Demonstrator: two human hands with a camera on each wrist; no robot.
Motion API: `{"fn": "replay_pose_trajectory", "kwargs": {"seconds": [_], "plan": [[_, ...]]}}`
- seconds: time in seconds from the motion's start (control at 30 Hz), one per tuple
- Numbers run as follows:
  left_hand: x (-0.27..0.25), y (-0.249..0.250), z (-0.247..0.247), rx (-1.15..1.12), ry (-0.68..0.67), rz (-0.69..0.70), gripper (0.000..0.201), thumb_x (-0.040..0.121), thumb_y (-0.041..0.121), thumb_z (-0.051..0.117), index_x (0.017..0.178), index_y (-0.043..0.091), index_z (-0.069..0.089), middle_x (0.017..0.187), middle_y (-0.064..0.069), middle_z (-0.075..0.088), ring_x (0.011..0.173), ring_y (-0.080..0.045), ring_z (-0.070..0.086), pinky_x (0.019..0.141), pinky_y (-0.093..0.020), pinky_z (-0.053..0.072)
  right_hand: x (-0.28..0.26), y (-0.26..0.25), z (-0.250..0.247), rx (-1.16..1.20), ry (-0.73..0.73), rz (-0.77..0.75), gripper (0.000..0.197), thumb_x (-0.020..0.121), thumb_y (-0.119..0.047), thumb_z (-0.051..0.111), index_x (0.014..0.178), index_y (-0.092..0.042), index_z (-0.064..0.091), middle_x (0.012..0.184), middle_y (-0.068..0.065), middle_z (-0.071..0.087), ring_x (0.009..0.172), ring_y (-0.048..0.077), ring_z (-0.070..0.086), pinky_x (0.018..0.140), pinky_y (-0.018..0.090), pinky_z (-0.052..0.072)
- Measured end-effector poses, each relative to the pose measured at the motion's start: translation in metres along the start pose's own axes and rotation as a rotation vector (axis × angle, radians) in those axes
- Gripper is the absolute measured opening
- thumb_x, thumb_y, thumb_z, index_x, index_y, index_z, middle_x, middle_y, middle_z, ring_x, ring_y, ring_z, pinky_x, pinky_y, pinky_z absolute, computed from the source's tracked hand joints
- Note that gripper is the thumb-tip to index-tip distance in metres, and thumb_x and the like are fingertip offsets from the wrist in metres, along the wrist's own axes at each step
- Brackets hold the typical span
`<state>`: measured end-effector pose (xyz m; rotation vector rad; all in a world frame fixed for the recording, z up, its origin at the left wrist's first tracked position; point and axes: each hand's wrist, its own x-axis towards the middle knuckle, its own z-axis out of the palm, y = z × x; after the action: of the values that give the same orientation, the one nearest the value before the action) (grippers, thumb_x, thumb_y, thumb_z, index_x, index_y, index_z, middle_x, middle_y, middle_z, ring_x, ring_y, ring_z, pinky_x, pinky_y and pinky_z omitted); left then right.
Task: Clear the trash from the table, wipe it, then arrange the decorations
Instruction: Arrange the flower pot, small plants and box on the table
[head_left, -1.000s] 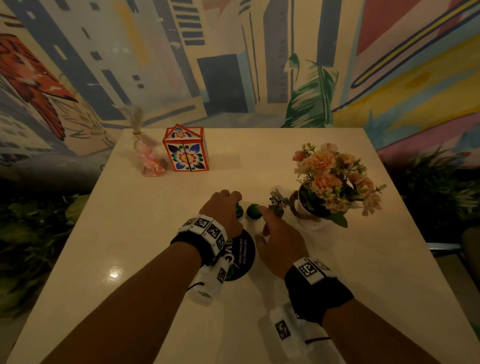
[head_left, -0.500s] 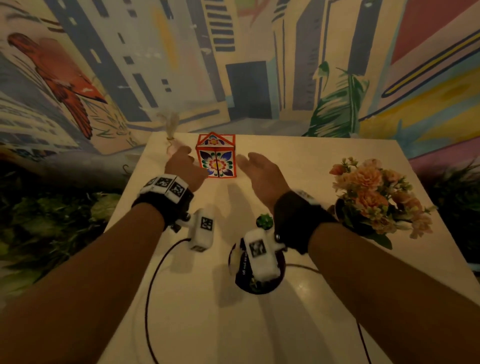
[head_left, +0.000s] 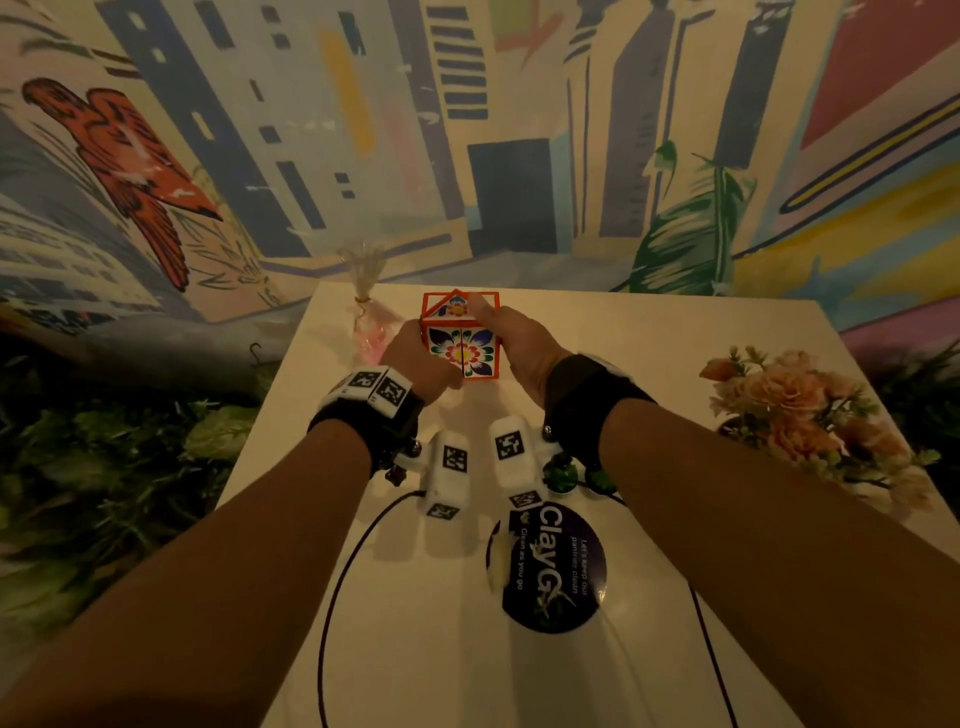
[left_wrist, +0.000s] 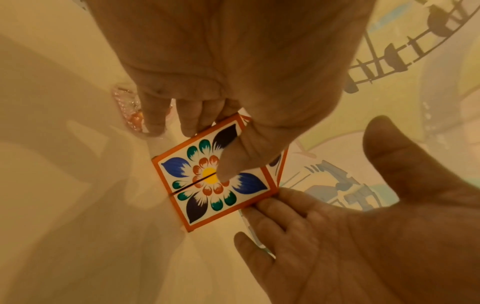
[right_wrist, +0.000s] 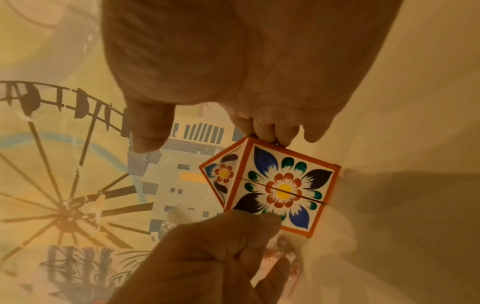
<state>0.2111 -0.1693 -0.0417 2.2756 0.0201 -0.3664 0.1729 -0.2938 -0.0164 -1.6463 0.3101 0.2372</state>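
Since half a second ago both hands have gone from hovering short of the box (head_left: 461, 340) to closing on it. A second ago they were back by the succulents.

Left hand (head_left: 420, 358): fingers curled round the box's left side, thumb laid across the flower face; it grips the box. Right hand (head_left: 519, 343): fingertips (left_wrist: 270, 202) pressed to the right edge, thumb held clear, so it braces rather than wraps.

Box sits near the desk's (head_left: 675, 353) far edge, left of centre, with a thin strip of desk behind it before the mural wall (head_left: 311, 130). The wrapped pouch (head_left: 370, 322) stands just beside the box on its left, close to the left hand's knuckles; little room that way. To the right of the box, open desk runs to the bouquet (head_left: 795, 410), which stands well apart by the right edge. Toward the person, open desk runs as far as the two small succulents (head_left: 561, 475) and the round dark sign (head_left: 553, 569).

Count: one box, one pouch, one bouquet, two succulents, one sign. Two cables (head_left: 332, 597) trail across the near desk from the wrist rigs.
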Motion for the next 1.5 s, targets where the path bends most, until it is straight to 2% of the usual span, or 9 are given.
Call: {"fn": "replay_pose_trajectory", "kwargs": {"seconds": [0.1, 0.23, 0.33, 0.4, 0.6, 0.77, 0.93, 1.33, 1.5], "plan": [[-0.013, -0.005, 0.0, -0.029, 0.024, 0.009, 0.062, 0.066, 0.005, 0.077, 0.121, 0.014, 0.051, 0.106, 0.001, 0.062, 0.099, -0.019, 0.059, 0.078, -0.028, 0.042, -0.014, 0.001, -0.003, 0.034, -0.031, 0.02, 0.033, 0.091, -0.05, 0.048, 0.094, -0.021, 0.063, 0.109, 0.012, 0.069, 0.097, 0.027, 0.066, 0.083, 0.028, 0.056], [-0.046, -0.016, -0.002, -0.109, 0.092, 0.041, 0.063, 0.069, -0.002, 0.071, 0.124, 0.016, 0.047, 0.112, 0.001, 0.059, 0.102, -0.017, 0.055, 0.087, -0.032, 0.045, -0.05, 0.005, -0.013, 0.125, -0.128, 0.004, 0.044, 0.098, -0.046, 0.033, 0.119, -0.015, 0.057, 0.09, -0.004, 0.063, 0.072, -0.001, 0.057, 0.046, 0.002, 0.044], [-0.072, -0.026, -0.005, -0.129, 0.103, 0.095, 0.063, 0.069, -0.004, 0.069, 0.124, 0.019, 0.047, 0.119, -0.001, 0.059, 0.111, -0.021, 0.056, 0.096, -0.044, 0.048, -0.072, 0.017, -0.022, 0.163, -0.155, 0.021, 0.038, 0.095, -0.054, 0.025, 0.108, -0.032, 0.053, 0.094, -0.013, 0.062, 0.085, -0.006, 0.058, 0.08, 0.005, 0.043], [-0.087, -0.029, -0.004, -0.142, 0.074, 0.115, 0.063, 0.07, -0.004, 0.068, 0.126, 0.02, 0.047, 0.119, 0.0, 0.059, 0.112, -0.02, 0.057, 0.094, -0.047, 0.05, -0.081, 0.025, -0.029, 0.176, -0.136, 0.035, 0.047, 0.085, -0.066, 0.03, 0.1, -0.03, 0.056, 0.105, -0.007, 0.066, 0.107, 0.007, 0.06, 0.109, 0.024, 0.034], [-0.117, -0.035, 0.013, -0.21, 0.059, 0.116, 0.064, 0.071, -0.007, 0.066, 0.127, 0.018, 0.046, 0.109, 0.006, 0.054, 0.108, -0.016, 0.054, 0.094, -0.043, 0.051, -0.103, 0.032, -0.037, 0.166, -0.115, 0.036, 0.095, 0.065, -0.081, 0.044, 0.133, -0.015, 0.046, 0.114, 0.006, 0.069, 0.121, 0.024, 0.056, 0.117, 0.045, 0.026], [-0.132, -0.041, 0.023, -0.214, 0.041, 0.113, 0.066, 0.073, -0.007, 0.066, 0.13, 0.016, 0.044, 0.107, 0.007, 0.053, 0.106, -0.013, 0.053, 0.092, -0.034, 0.049, -0.116, 0.036, -0.038, 0.094, -0.146, 0.033, 0.034, 0.084, -0.059, 0.034, 0.094, -0.034, 0.054, 0.111, 0.003, 0.064, 0.105, 0.016, 0.06, 0.098, 0.024, 0.042], [-0.14, -0.042, 0.027, -0.125, 0.05, 0.147, 0.067, 0.074, -0.005, 0.066, 0.131, 0.02, 0.041, 0.105, 0.015, 0.049, 0.102, -0.005, 0.048, 0.085, -0.022, 0.042, -0.121, 0.045, -0.037, 0.087, -0.138, 0.022, 0.028, 0.097, -0.046, 0.03, 0.101, -0.031, 0.053, 0.111, 0.0, 0.062, 0.088, 0.0, 0.059, 0.061, 0.001, 0.046], [-0.143, -0.047, 0.028, -0.081, 0.046, 0.169, 0.067, 0.072, -0.003, 0.066, 0.13, 0.019, 0.041, 0.106, 0.013, 0.048, 0.102, -0.005, 0.048, 0.087, -0.021, 0.042, -0.128, 0.044, -0.028, -0.004, -0.119, -0.13, 0.025, 0.098, -0.038, 0.035, 0.095, -0.036, 0.059, 0.096, -0.014, 0.067, 0.085, -0.004, 0.066, 0.069, 0.004, 0.047], [-0.142, -0.049, 0.025, -0.065, 0.02, 0.176, 0.068, 0.073, -0.003, 0.066, 0.132, 0.018, 0.04, 0.11, 0.013, 0.048, 0.107, -0.006, 0.049, 0.09, -0.022, 0.043, -0.13, 0.045, -0.024, -0.072, -0.099, -0.176, 0.034, 0.085, -0.055, 0.037, 0.102, -0.038, 0.062, 0.1, -0.014, 0.07, 0.093, -0.005, 0.066, 0.08, 0.011, 0.048]]}}
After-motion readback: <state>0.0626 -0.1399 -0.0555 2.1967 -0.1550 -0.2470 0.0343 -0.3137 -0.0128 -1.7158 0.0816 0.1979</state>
